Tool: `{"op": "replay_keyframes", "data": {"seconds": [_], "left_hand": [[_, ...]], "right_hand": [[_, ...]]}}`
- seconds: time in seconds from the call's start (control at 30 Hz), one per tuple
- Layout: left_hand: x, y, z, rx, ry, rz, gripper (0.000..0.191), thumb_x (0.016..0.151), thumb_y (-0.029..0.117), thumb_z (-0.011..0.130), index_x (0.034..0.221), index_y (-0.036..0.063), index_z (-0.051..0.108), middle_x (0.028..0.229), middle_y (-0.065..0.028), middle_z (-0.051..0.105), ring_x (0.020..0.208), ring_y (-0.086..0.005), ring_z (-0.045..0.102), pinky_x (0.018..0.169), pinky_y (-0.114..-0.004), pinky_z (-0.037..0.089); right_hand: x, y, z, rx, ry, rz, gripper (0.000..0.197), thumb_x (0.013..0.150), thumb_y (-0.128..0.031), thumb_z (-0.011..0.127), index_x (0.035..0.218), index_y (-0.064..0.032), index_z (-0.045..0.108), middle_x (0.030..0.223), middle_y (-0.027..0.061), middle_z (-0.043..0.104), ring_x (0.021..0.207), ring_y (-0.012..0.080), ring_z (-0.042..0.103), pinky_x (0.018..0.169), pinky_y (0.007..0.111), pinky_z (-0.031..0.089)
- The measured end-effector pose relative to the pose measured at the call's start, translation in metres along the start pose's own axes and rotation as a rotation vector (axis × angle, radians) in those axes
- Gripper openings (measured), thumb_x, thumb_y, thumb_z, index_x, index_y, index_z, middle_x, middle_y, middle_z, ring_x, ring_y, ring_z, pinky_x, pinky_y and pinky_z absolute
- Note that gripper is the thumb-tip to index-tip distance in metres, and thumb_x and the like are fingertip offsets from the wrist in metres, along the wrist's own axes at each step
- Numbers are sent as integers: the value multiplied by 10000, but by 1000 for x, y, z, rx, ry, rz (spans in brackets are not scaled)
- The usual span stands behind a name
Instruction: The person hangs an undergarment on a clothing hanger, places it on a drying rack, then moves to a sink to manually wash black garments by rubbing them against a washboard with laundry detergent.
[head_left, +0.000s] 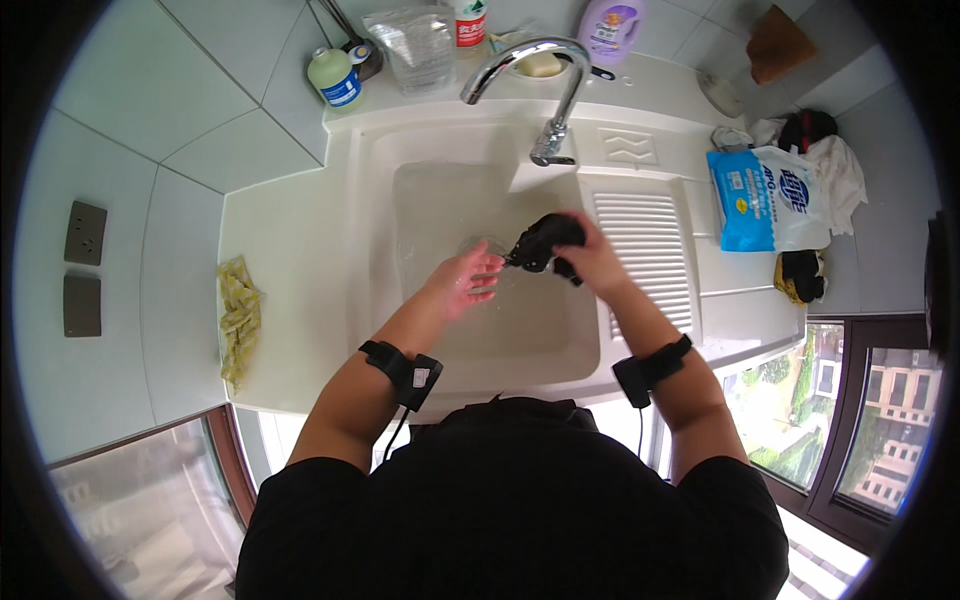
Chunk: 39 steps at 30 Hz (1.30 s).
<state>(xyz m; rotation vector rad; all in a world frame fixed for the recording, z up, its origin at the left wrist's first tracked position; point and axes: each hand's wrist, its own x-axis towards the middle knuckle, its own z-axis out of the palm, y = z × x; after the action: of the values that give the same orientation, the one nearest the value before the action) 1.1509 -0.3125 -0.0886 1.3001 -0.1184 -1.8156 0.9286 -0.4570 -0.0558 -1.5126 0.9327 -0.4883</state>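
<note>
My right hand (596, 259) grips a wet black cloth item (538, 241), perhaps a small garment, above the right half of a white laundry sink (360, 247). Just left of the cloth is my left hand (466, 281), its fingers spread and nothing in them. Its fingertips come close to the cloth's lower left end; whether they touch is unclear. Clear water (480, 330) stands in the basin below both hands. Part of the round drain (480, 244) shows behind my left fingers. A chrome faucet (553, 131) arches over the basin's back edge, with no water seen running from it.
A ribbed washboard (645, 255) adjoins the basin's right side. Beyond it lie a blue-and-white detergent bag (769, 199) and a black-and-yellow cloth bundle (801, 276). A yellow patterned cloth (240, 322) lies on the left counter. Along the back stand a green bottle (335, 79) and a purple bottle (609, 30).
</note>
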Motion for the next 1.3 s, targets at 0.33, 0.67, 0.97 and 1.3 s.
{"op": "replay_keyframes", "data": {"seconds": [0.33, 0.67, 0.97, 1.3], "left_hand": [[40, -8, 82, 301, 128, 154, 376, 986, 433, 592, 1138, 91, 627, 1193, -31, 616, 1074, -199, 566, 964, -360, 460], [160, -55, 190, 1233, 654, 908, 486, 990, 393, 522, 1261, -8, 576, 1384, -265, 518, 1297, -481, 429, 1119, -520, 335], [148, -22, 243, 1383, 555, 1400, 229, 935, 159, 563, 1077, -20, 581, 1156, -237, 569, 1141, -446, 501, 1056, -531, 384], [137, -32, 241, 1596, 283, 1208, 537, 876, 162, 593, 1356, -65, 508, 1463, -229, 466, 1375, -407, 419, 1174, -517, 296]], "right_hand": [[-33, -3, -196, -171, -70, 77, 587, 849, -114, 753, 1392, -85, 534, 1211, 91, 639, 1124, 200, 604, 975, 333, 493], [-2, 55, -118, -880, 535, 70, 353, 989, -476, 504, 1076, -191, 695, 1051, 93, 683, 1105, 328, 599, 995, 526, 413], [3, 55, -147, -1177, 574, -431, 420, 928, -325, 584, 1296, -122, 589, 1428, 163, 509, 1293, 432, 468, 1081, 592, 344], [-7, 78, -168, -1115, 234, -451, 567, 866, -225, 598, 1410, -76, 535, 1513, 210, 448, 1389, 431, 420, 1143, 523, 345]]}}
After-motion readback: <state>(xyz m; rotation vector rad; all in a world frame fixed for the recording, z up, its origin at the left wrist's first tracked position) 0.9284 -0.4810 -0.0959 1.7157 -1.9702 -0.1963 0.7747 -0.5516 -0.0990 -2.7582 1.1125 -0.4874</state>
